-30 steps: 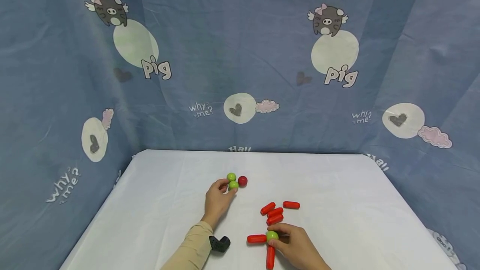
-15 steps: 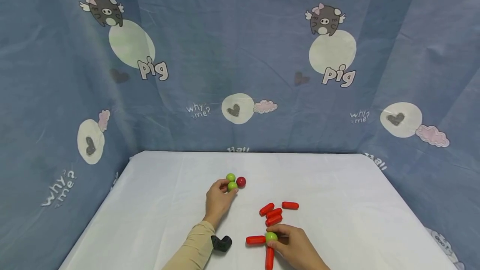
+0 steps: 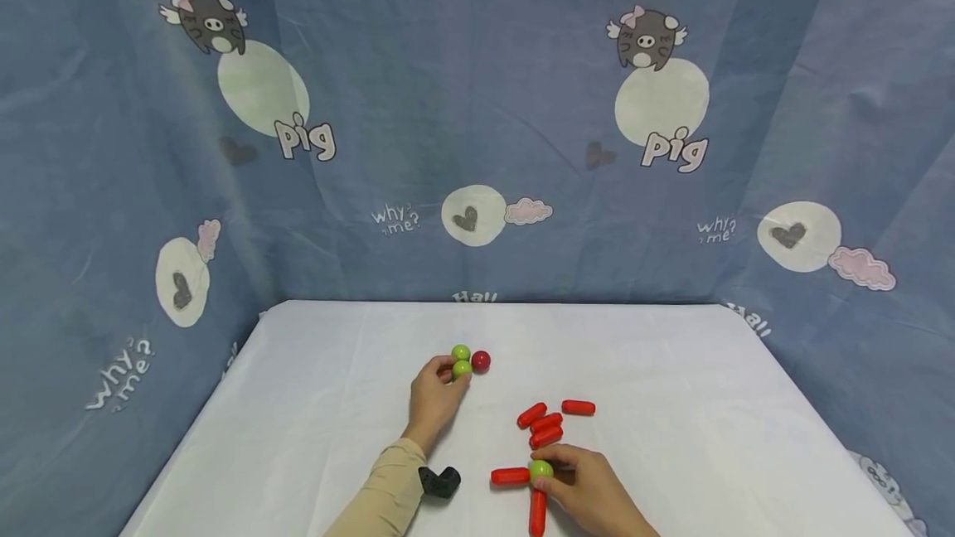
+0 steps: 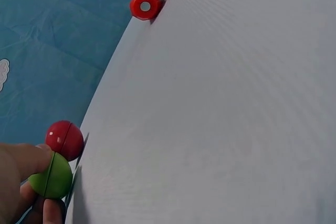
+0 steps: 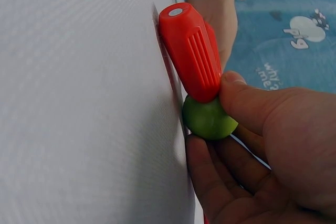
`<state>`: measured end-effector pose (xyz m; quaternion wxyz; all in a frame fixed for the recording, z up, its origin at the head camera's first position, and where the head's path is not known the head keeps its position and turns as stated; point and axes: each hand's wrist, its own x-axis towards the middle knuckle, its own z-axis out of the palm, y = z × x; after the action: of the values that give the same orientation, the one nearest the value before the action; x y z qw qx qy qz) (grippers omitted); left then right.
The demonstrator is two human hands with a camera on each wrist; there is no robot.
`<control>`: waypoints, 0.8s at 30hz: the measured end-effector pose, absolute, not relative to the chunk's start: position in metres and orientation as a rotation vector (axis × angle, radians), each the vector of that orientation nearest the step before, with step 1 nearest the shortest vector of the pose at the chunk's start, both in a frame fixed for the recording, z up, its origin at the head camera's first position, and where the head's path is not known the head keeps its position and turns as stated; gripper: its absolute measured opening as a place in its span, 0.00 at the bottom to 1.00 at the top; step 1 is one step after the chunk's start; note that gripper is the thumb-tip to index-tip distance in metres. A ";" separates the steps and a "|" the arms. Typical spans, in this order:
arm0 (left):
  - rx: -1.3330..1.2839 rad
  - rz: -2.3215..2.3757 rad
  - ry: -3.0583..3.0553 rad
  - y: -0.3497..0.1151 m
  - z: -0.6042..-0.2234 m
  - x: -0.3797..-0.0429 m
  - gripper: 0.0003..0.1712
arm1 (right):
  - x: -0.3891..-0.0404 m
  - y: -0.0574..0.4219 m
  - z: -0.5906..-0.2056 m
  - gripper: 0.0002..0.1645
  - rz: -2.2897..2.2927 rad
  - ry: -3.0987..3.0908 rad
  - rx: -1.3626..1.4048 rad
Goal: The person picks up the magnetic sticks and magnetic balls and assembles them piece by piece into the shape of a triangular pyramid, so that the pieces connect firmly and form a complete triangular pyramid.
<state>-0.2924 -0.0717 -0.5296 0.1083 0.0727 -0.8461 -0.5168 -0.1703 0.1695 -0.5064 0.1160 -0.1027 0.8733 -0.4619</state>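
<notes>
As half a second ago, the left hand (image 3: pixel 433 398) pinches a glossy green ball (image 3: pixel 462 369) toward the white surface's (image 3: pixel 694 404) far edge; the right hand (image 3: pixel 594 491) keeps pinching another green ball (image 3: pixel 541 471), closer to the near side. Against that ball, a ribbed red rod (image 3: pixel 511 476) lies parallel to the far edge; a second rod (image 3: pixel 538 512) points toward the near edge.

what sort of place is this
Probably a screened-off tabletop play or recording spot: a white table, a blue pig-print cloth hanging behind it, and red rods and green balls on top.
</notes>
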 end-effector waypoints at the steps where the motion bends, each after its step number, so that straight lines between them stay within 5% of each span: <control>1: 0.214 -1.529 -2.491 -0.072 -0.530 -0.292 0.19 | -0.170 0.169 -0.506 0.20 -1.353 2.556 -0.296; 24: 0.152 -1.622 -2.519 -0.080 -0.530 -0.280 0.19 | -0.170 0.168 -0.506 0.20 -1.347 2.567 -0.312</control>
<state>-0.2796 -0.0799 -0.5296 0.0707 0.0506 -0.8377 -0.5392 -0.1702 0.1683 -0.5060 0.1128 -0.1064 0.8747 -0.4592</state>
